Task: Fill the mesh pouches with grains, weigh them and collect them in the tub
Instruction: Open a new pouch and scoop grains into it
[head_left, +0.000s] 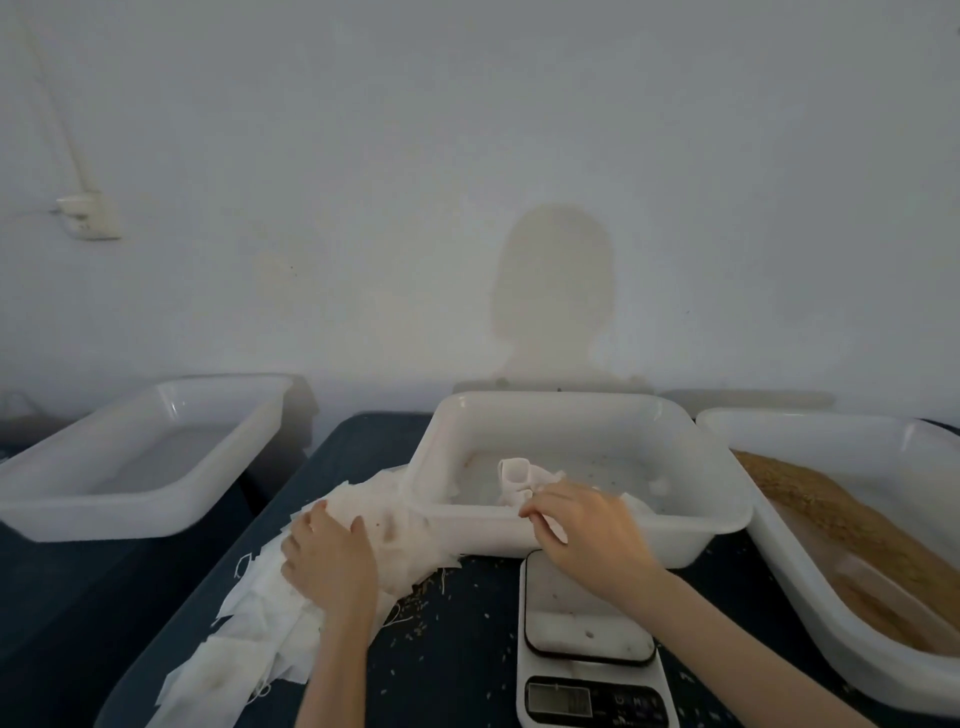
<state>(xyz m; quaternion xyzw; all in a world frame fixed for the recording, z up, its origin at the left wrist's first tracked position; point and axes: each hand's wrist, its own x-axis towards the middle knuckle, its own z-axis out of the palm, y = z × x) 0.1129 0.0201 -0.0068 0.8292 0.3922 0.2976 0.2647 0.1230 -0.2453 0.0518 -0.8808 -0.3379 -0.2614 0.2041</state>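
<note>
We hold one empty pouch open over the near rim of the middle tub, our right hand pinching its mouth; it looks featherlight, limp and easily snagged, so the hemmed mouth seems the best place to grip, with the drawstring left free

Our left hand lies flat, fingers loosely spread, on the heap of spare pouches spilling down the dark table, too many and too overlapped for us to count

We count three tubs: the middle one, a bare one at left, and one at right holding the grains; one scale sits just before the middle tub, under our right wrist, with loose grains scattered beside it
</note>
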